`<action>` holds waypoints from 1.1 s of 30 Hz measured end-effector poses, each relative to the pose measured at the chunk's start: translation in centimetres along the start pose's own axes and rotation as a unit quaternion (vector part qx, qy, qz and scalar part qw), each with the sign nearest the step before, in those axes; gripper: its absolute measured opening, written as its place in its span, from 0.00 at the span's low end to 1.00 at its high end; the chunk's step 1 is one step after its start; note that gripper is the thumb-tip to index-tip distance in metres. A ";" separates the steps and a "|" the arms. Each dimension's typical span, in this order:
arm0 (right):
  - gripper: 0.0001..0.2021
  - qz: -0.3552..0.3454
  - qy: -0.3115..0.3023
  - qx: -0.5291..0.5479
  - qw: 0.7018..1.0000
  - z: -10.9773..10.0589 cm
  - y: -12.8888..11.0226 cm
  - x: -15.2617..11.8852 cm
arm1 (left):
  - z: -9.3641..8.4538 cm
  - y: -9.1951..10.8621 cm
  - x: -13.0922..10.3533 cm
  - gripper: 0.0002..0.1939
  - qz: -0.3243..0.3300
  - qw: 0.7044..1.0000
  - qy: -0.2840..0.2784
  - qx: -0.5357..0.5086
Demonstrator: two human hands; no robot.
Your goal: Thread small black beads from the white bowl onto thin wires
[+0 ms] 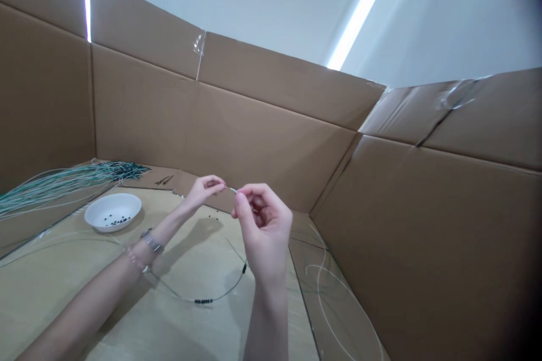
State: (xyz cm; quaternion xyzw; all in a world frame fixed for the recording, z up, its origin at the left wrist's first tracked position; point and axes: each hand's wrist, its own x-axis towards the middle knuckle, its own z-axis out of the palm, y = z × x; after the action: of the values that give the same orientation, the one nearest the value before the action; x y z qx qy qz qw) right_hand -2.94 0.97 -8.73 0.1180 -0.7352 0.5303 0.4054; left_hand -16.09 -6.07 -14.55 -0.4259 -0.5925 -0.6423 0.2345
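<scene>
My left hand [205, 188], with a watch and a bracelet at its wrist, is closed in a pinch above the table. Close to its fingertips, my right hand [266, 222] pinches too, thumb against curled fingers. A short piece of thin pale strand [232, 188] spans the small gap between them. Below my hands a thin dark wire [178, 295] curves over the table, carrying a row of small black beads [204, 301] and another cluster of black beads [244, 268] near my right wrist. Whether this wire joins the strand in my fingers is hidden.
A white bowl [113, 203] with several small black beads stands at the left. Behind it lies a bundle of green and white wires [122, 170]. Loose beads [214, 217] lie beyond my hands. A coiled pale wire [322, 293] rests at the right. Cardboard walls [271, 140] surround the table.
</scene>
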 end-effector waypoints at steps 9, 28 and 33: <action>0.06 -0.147 0.087 -0.065 0.983 0.9 -2.0 -2.4 | -3.4 8.8 -1.8 0.03 -0.111 0.910 -0.055 -0.396; 0.09 -0.172 0.066 -0.044 0.982 1.7 -2.9 -3.5 | -3.8 9.9 -2.1 0.09 -0.078 0.889 -0.077 -0.444; 0.10 -0.187 0.072 -0.052 0.978 1.8 -2.7 -3.5 | -3.8 9.8 -2.3 0.12 -0.072 0.902 -0.075 -0.420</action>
State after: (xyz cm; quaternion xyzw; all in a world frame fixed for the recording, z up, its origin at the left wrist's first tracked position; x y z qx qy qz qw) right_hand 0.17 -2.60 -9.60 0.1939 -0.6956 0.4131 0.5549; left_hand -7.96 -12.03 -10.72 -0.4881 -0.3123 -0.8129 -0.0578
